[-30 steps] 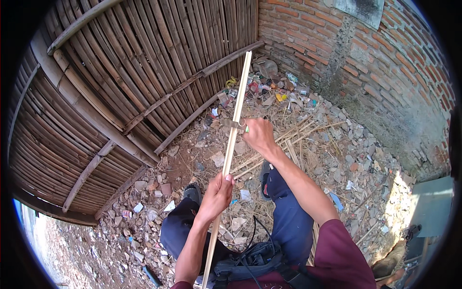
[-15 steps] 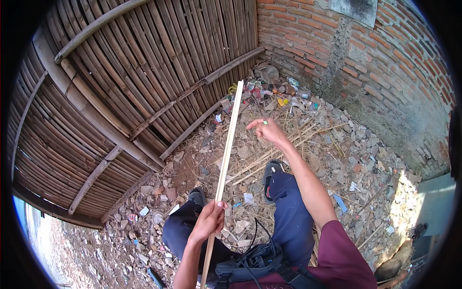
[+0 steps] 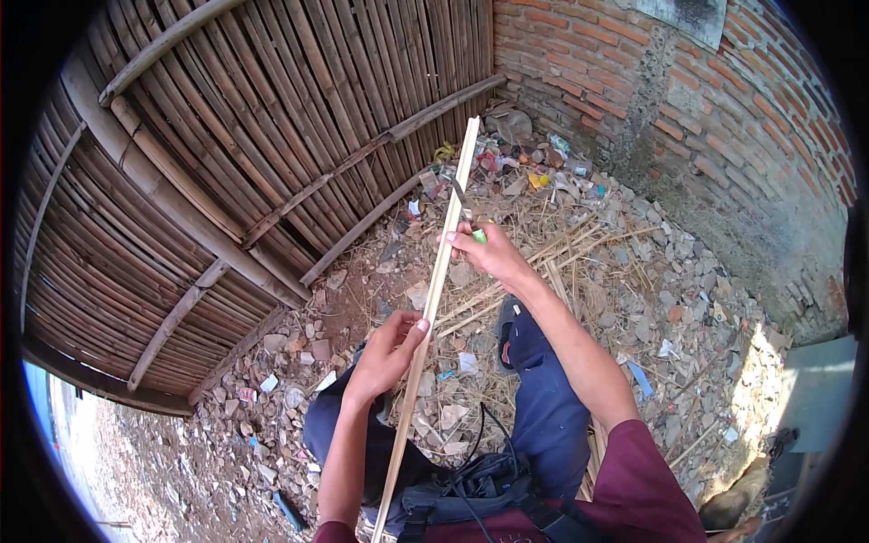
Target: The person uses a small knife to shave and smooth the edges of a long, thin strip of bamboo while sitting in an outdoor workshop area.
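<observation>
A long, pale bamboo strip (image 3: pixel 441 271) runs upright and slanting from near my lap toward the far wall, with a groove or split visible along its upper length. My left hand (image 3: pixel 387 356) is closed round its middle, thumb on the front. Farther up, my right hand (image 3: pixel 489 253) holds a knife with a green handle (image 3: pixel 479 236). Its dark, narrow blade (image 3: pixel 460 194) lies against or across the strip; exact contact is hard to make out. The right thumb and fingertips touch the strip's edge.
Several pale strips (image 3: pixel 579 242) lie on stony, littered ground beyond my right foot (image 3: pixel 509 335). A bamboo-slat wall (image 3: pixel 299 118) stands at left, a brick wall (image 3: pixel 597 54) at far right. A black pouch (image 3: pixel 466 493) with cords sits at my waist. A dark bottle-like object (image 3: pixel 290 511) lies lower left.
My right hand has come left and down onto the strip, bringing the knife blade against it. My left hand has moved up the strip, whose far end now reaches higher and farther right.
</observation>
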A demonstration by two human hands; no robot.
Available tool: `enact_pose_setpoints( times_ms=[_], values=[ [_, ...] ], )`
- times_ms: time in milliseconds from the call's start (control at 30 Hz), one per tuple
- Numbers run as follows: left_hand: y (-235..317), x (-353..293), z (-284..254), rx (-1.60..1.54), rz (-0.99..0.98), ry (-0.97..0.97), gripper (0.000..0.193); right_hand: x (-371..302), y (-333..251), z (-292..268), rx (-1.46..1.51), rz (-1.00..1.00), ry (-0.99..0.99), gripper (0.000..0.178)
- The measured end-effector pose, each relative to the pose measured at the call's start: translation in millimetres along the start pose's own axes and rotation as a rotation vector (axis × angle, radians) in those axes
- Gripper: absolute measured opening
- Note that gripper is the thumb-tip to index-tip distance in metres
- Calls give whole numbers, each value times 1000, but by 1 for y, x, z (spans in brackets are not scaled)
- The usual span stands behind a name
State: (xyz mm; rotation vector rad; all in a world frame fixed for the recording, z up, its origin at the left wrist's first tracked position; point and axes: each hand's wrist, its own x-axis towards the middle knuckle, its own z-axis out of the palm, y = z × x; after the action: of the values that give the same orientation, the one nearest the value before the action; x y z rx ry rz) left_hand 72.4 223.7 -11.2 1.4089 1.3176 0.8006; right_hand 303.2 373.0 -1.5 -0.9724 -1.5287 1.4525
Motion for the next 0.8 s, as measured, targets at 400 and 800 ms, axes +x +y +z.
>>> enact_pose_setpoints(
  times_ms=[400, 800],
  values=[
    [-12, 55, 22, -209, 2, 104, 30, 3, 8, -3, -707, -29, -14, 42],
    [-24, 45, 16, -273, 40, 195, 29, -11, 10, 6, -679, -179, -52, 37]
  ],
)
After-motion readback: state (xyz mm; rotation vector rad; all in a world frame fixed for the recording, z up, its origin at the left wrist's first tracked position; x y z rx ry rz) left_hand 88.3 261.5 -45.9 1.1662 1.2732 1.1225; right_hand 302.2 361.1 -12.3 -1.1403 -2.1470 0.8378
